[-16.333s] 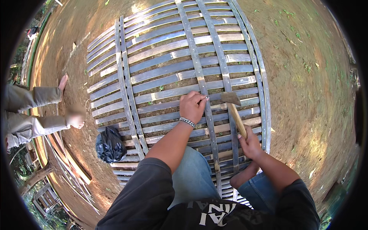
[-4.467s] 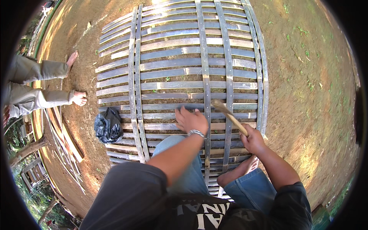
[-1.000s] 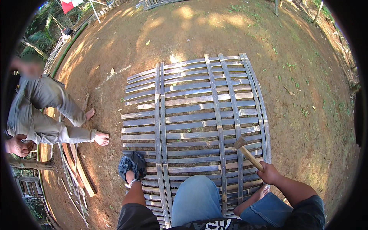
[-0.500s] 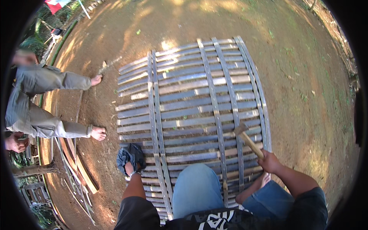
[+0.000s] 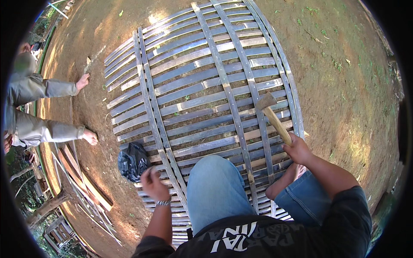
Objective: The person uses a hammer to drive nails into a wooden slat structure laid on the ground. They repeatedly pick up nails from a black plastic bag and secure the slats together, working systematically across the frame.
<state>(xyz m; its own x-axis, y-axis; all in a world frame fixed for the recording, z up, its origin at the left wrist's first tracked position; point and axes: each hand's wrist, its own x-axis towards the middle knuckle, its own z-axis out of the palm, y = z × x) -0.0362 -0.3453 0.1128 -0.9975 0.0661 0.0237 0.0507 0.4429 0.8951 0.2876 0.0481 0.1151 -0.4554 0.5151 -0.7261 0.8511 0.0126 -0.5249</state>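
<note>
And the L grip (image 5: 154, 185) is out of the black bag (image 5: 133, 161)! Half a sec ago it's wrist-deep in there; now it's just beside the bag, lower left of frame, blurred by motion. Fingers look curled, but can't tell how tightly, or if anything small is pinched inside. Bag's on its own again at the panel's edge, left of centre. Seems the dip into the bag is done, w/ the L grip now on the panel side of it.

R grip (image 5: 297, 149), right of centre: no change there, wrapped firmly round the lower handle of the hammer (image 5: 277, 124), head up-left over the slatted panel (image 5: 224, 81). Touching it or not? Can't tell.

Quick count: 1 hammer, 1 bag, 1 panel w/ 6 long strips (image 5: 250, 78) running lengthwise, approx. paired; cross slats too many to count reliably. 1 bracelet (image 5: 163, 202) on the L wrist. Far left, 1 other person, 2 trouser legs (image 5: 43, 89), 2 bare feet (image 5: 90, 136). Lower left, several boards (image 5: 88, 180), overlapping, no exact no.
</note>
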